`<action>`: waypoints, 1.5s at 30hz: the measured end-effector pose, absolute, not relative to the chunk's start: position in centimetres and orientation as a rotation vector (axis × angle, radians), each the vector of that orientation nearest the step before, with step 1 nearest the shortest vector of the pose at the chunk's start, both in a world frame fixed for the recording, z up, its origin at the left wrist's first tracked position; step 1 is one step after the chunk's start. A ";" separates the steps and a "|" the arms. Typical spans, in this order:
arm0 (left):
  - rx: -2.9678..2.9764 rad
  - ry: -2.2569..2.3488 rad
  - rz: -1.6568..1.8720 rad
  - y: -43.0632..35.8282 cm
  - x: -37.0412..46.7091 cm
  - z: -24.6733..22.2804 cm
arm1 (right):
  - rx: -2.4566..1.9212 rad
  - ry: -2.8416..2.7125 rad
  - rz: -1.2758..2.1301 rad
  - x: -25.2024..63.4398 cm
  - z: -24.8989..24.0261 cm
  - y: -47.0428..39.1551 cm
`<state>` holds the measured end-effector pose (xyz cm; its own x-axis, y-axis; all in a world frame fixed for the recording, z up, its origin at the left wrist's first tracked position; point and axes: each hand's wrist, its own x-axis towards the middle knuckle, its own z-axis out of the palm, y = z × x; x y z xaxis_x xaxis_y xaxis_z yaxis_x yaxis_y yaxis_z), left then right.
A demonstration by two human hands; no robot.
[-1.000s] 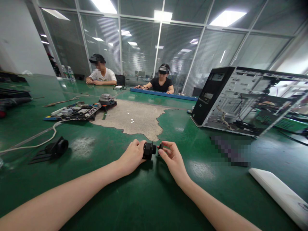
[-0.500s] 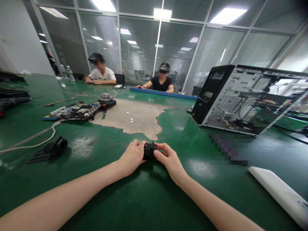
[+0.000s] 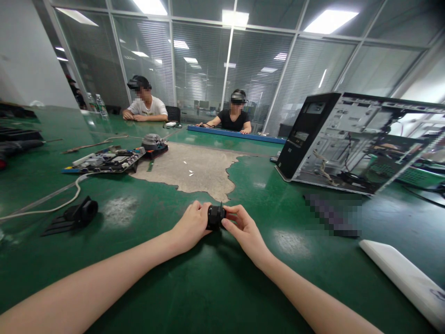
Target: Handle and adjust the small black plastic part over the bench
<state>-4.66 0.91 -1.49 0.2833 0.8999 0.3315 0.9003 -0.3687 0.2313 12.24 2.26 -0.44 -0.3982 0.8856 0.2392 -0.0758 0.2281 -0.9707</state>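
One small black cylindrical device (image 3: 213,217), held in the left hand (image 3: 193,224) over the green-topped desk (image 3: 139,292), well short of its far edge. Right hand (image 3: 246,228): fingertips pinching the device's black end piece (image 3: 223,213).

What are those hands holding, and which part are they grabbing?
A small black device: the left hand grips its left end, and the right hand pinches its right end.

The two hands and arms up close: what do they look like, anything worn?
The left hand and right hand are bare human ones, without gloves. No sleeve, watch, cable or marking shows on the forearms, and I see no rings on the fingers.
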 end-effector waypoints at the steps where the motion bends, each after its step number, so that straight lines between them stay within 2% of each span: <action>1: -2.511 -1.763 -0.642 0.9 -4.6 -1.4 | -0.794 -1.584 1.320 12.2 -0.4 2.3; 8: -2.475 -1.736 -0.572 0.8 -4.5 -1.2 | -0.868 -1.546 1.345 12.2 -0.6 2.8; 28: -2.539 -1.708 -0.806 1.3 -5.1 -2.3 | -0.778 -1.567 1.357 12.1 -0.1 2.3; 37: -2.578 -1.773 -0.802 1.4 -5.1 -2.1 | -0.774 -1.607 1.460 12.7 -0.4 2.9; 45: -2.604 -1.707 -0.797 1.1 -5.0 -1.8 | -0.801 -1.607 1.388 12.4 -0.8 3.0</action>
<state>-5.01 1.12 -1.78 0.3138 0.8773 0.3630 0.8417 -0.4340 0.3212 12.41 2.97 -0.79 -0.4388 0.8789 0.1873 -0.0577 0.1805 -0.9819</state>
